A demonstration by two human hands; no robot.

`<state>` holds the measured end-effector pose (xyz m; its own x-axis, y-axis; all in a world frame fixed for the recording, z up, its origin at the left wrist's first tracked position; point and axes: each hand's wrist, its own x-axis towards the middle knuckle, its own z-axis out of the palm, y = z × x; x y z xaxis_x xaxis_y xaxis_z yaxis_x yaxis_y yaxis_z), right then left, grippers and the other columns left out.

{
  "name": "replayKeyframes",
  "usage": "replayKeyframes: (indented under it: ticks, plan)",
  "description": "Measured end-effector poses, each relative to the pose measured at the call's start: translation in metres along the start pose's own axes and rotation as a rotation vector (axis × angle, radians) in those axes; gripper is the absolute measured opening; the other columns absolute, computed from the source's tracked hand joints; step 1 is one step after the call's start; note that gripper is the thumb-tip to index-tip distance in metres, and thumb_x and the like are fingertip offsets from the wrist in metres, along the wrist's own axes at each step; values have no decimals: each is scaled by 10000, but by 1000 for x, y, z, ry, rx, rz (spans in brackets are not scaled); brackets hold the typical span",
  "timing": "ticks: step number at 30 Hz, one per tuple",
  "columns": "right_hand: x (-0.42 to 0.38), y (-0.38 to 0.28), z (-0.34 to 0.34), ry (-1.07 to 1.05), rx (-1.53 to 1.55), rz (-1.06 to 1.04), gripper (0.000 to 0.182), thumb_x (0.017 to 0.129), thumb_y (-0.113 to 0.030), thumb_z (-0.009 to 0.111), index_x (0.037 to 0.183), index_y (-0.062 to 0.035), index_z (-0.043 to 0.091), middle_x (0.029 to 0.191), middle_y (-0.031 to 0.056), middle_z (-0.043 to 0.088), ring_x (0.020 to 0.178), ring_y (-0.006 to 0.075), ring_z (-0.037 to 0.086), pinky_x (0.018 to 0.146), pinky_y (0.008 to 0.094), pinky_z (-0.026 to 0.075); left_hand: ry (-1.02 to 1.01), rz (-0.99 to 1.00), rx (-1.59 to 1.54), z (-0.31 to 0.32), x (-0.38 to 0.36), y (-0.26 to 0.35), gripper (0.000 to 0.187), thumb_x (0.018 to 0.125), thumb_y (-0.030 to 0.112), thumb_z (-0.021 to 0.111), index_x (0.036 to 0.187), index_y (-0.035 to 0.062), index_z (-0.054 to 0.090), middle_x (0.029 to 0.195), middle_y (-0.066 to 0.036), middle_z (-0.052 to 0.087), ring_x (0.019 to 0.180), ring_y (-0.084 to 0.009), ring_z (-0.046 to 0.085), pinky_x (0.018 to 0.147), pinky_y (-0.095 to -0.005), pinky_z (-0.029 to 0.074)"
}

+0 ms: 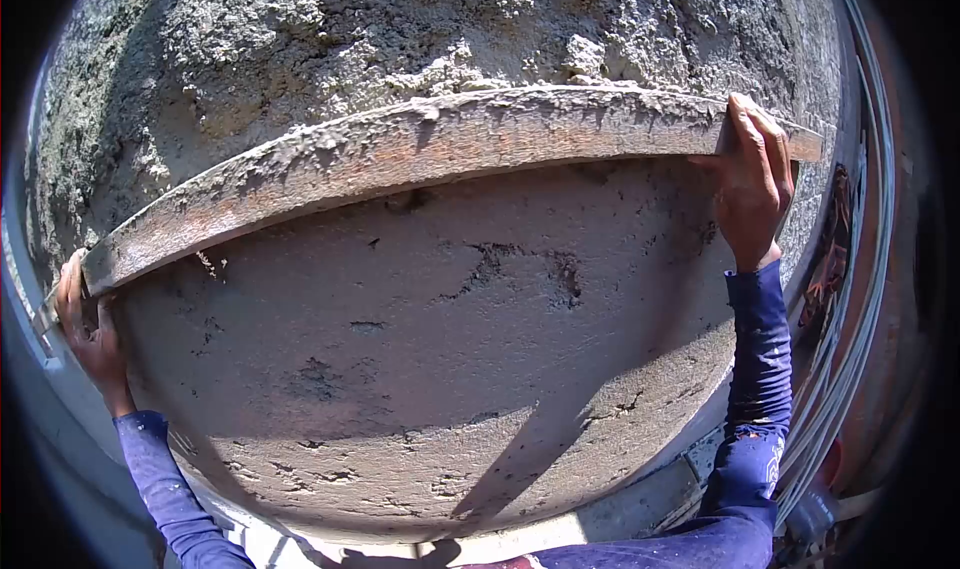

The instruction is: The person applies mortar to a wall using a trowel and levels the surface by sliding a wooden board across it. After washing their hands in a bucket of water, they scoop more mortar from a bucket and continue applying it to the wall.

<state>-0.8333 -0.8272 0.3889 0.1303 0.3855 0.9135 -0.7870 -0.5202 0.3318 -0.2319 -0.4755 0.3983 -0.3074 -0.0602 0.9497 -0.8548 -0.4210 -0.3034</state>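
A long wooden straightedge board (pixel 430 154) spans the plastered wall, its upper edge caked with wet mortar. My left hand (pixel 90 334) grips its left end, fingers over the top edge. Near the right end, my right hand (pixel 752 184) is wrapped round the board, fingers over the top and the thumb underneath. Above the board the mortar (pixel 400 29) is rough and lumpy. Below it the plaster (pixel 430 339) is flatter, with several pitted hollows and small cracks.
Several long pale cables or rods (pixel 850 299) run down the right side, beside the wall. A pale ledge (pixel 640 504) lies along the wall's foot. Shadows of the board and arms fall over the lower plaster.
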Motion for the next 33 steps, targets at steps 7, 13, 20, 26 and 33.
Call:
replayKeyframes:
  ticks: [7,13,20,26,33]
  plan:
    - [-45,23,-22,-150,-98,62,523,875,-378,647,1256,-25,584,1215,148,608,1164,321,568,989,414,450,20,-94,-29,-4,-32,78,658,695,-72,683,1315,119,573,1262,-106,568,1194,-287,513,1039,-399,399]
    - [-51,113,-3,-132,37,113,428,931,-38,501,1347,49,459,1374,186,497,1291,296,474,1091,382,380,71,-55,-146,4,43,115,656,635,-80,617,1265,100,616,1221,-77,589,1122,-267,527,997,-361,422]
    - [31,20,20,-96,-99,-80,438,883,-198,658,1292,-81,557,1296,103,580,1221,274,541,996,368,456,96,-62,-33,-5,38,-6,554,717,-62,648,1253,67,600,1217,-84,598,1126,-268,547,990,-357,431]
    - [-23,30,-5,-170,-133,-11,507,890,-313,641,1331,-92,526,1307,91,565,1212,271,542,989,378,460,58,-129,-77,-10,-15,37,577,683,-18,715,1243,78,613,1188,-84,592,1101,-286,529,956,-388,435]
    - [-60,144,7,-87,183,240,445,968,-178,540,1386,-45,461,1376,102,520,1281,251,488,1043,354,409,141,10,-169,15,70,111,627,660,33,744,1267,120,613,1169,-62,585,1060,-274,503,939,-357,421]
